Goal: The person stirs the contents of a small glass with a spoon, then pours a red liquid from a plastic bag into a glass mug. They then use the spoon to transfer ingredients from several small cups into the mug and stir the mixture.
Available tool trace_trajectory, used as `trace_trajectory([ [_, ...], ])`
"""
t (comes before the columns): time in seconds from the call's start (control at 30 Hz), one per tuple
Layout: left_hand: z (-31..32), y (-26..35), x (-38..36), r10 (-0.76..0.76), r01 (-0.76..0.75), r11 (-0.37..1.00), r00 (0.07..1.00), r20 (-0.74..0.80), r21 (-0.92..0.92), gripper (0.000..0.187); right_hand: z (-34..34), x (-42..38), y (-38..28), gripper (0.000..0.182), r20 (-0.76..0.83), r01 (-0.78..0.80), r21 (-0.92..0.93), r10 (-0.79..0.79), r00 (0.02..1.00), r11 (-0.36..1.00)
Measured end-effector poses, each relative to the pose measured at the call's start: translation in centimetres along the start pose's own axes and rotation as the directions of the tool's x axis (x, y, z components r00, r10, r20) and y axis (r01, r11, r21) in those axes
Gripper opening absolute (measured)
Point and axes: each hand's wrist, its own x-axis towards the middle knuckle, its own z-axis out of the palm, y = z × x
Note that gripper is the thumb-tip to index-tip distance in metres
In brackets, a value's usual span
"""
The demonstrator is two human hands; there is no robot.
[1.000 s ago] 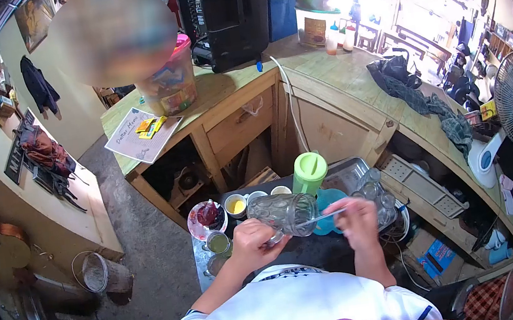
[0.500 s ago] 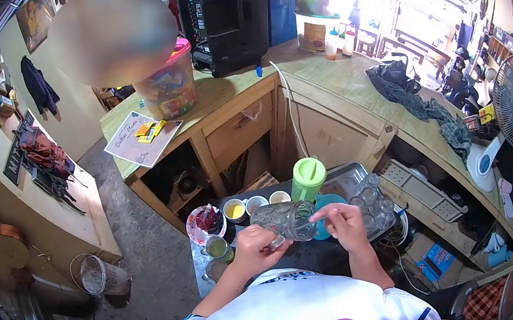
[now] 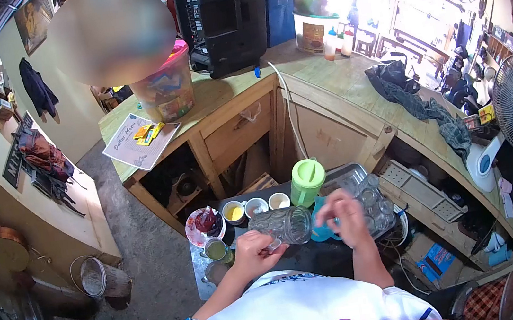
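My left hand point(image 3: 257, 254) is closed around the handle of a large, dimpled clear glass mug point(image 3: 280, 226), which lies tilted on its side in the air with its mouth to the right. Just right of that mouth is my right hand point(image 3: 346, 219), raised and smeared by motion, so I cannot make out what its fingers hold, if anything. Partly behind it sits a turquoise container point(image 3: 323, 231). A pitcher with a lime-green lid point(image 3: 308, 182) stands beyond the mug.
Left of the mug are several small cups point(image 3: 234, 213), a bowl with dark red contents point(image 3: 204, 227) and a mug with green contents point(image 3: 217, 250). Upturned glasses stand on a metal tray point(image 3: 357, 174) at right. A wooden counter point(image 3: 315, 65) wraps around, holding a speaker point(image 3: 222, 22).
My right hand has drawn slightly away from the mug's mouth, where a finger was pointing at the rim. The mug has shifted a little left in view; my left hand keeps its grip.
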Motion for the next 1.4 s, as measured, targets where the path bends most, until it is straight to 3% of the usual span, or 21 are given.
trace_trajectory([
  [0.1, 0.2, 0.1, 0.0, 0.003, -0.002, 1.000, 1.000, 0.030, -0.025, 0.029, 0.6, 0.2, 0.5, 0.038, 0.100, 0.076, -0.151, -0.061, 0.993, 0.986],
  [0.13, 0.2, 0.1, 0.0, 0.006, -0.005, 1.000, 1.000, 0.028, -0.024, 0.029, 0.7, 0.1, 0.4, 0.036, -0.045, 0.147, -0.141, -0.154, 0.987, 0.979],
  [0.17, 0.4, 0.2, -0.1, -0.006, 0.007, 0.999, 1.000, 0.025, -0.037, 0.029, 0.5, 0.1, 0.4, 0.036, -0.044, 0.148, -0.143, -0.156, 0.987, 0.979],
  [0.23, 0.5, 0.2, -0.2, -0.020, 0.021, 0.998, 1.000, 0.021, -0.052, 0.029, -0.3, 0.0, 0.7, 0.033, -0.230, 0.260, -0.130, -0.284, 0.931, 0.957],
  [0.3, 0.5, -0.1, -0.2, -0.009, 0.010, 1.000, 1.000, 0.026, -0.020, 0.030, 0.8, -0.2, 1.4, 0.025, -0.191, 0.284, -0.173, -0.315, 0.930, 0.943],
  [0.37, 0.6, 0.1, -0.1, -0.021, 0.021, 1.000, 1.000, 0.013, -0.019, 0.031, 1.9, -0.4, 1.2, 0.021, 0.086, 0.244, -0.454, -0.230, 0.969, 0.857],
  [0.43, 0.7, 0.0, -0.3, -0.036, 0.036, 0.999, 0.999, 0.000, -0.019, 0.032, 1.0, -0.7, 1.1, 0.021, 0.072, 0.249, -0.458, -0.244, 0.967, 0.853],
  [0.5, 0.9, -0.2, -0.6, -0.065, 0.065, 0.998, 0.998, -0.014, -0.028, 0.033, 0.1, -0.8, 0.6, 0.022, -0.137, 0.257, -0.473, -0.359, 0.923, 0.843],
  [0.57, 1.0, -0.1, -0.5, -0.065, 0.064, 0.997, 0.998, -0.024, -0.038, 0.033, 0.3, -0.5, 0.6, 0.027, -0.115, 0.301, -0.545, -0.426, 0.898, 0.783],
  [0.63, 1.0, 0.1, -0.5, -0.063, 0.061, 0.997, 0.998, -0.028, -0.048, 0.034, 1.9, -0.2, 0.1, 0.028, 0.133, 0.358, -0.648, -0.363, 0.922, 0.672],
  [0.7, 0.8, 0.3, -0.5, -0.109, 0.108, 0.991, 0.994, -0.005, -0.078, 0.035, 1.9, -0.4, 0.3, 0.029, 0.165, 0.358, -0.607, -0.328, 0.930, 0.709],
  [0.77, 0.8, 0.2, -0.7, -0.101, 0.099, 0.992, 0.995, -0.011, -0.080, 0.036, 1.0, -0.6, -0.3, 0.028, 0.027, 0.339, -0.663, -0.431, 0.902, 0.667],
  [0.9, 0.6, 0.5, -0.8, -0.124, 0.121, 0.989, 0.992, -0.029, -0.081, 0.039, 1.9, -0.7, -0.2, 0.026, -0.092, 0.318, -0.638, -0.479, 0.873, 0.702],
  [0.97, 0.7, 0.6, -0.9, -0.136, 0.133, 0.986, 0.991, -0.022, -0.103, 0.040, 2.7, -0.6, 0.3, 0.021, 0.170, 0.382, -0.625, -0.360, 0.918, 0.680],
  [1.03, 0.7, 0.5, -1.0, -0.143, 0.140, 0.982, 0.989, -0.020, -0.123, 0.041, 2.1, -0.7, -0.1, 0.019, 0.166, 0.422, -0.620, -0.415, 0.895, 0.662],
  [1.13, 0.8, 0.5, -1.1, -0.214, 0.205, 0.962, 0.976, -0.033, -0.181, 0.042, 1.7, -1.4, -1.1, 0.017, -0.124, 0.352, -0.664, -0.561, 0.819, 0.660],
  [1.17, 0.7, 0.6, -0.9, -0.228, 0.219, 0.950, 0.974, -0.013, -0.221, 0.043, 2.1, -1.2, -1.2, 0.017, -0.124, 0.348, -0.665, -0.557, 0.821, 0.660],
  [1.23, 0.7, 0.8, -1.1, -0.242, 0.237, 0.935, 0.970, 0.013, -0.262, 0.044, 2.9, -0.6, -1.4, 0.007, 0.186, 0.404, -0.731, -0.410, 0.893, 0.549],
  [1.3, 0.8, 0.7, -1.5, -0.270, 0.285, 0.903, 0.959, 0.090, -0.321, 0.046, 2.4, -0.7, -1.5, 0.006, 0.149, 0.420, -0.666, -0.441, 0.885, 0.616],
  [1.37, 1.1, 0.1, -1.9, -0.278, 0.291, 0.872, 0.956, 0.092, -0.393, 0.048, 1.0, -1.1, -3.4, 0.012, -0.055, 0.473, -0.621, -0.636, 0.770, 0.625],
  [1.4, 0.8, -0.1, -2.0, -0.334, 0.366, 0.812, 0.930, 0.154, -0.455, 0.048, 0.5, -1.4, -3.4, 0.014, -0.091, 0.463, -0.633, -0.653, 0.752, 0.621],
])
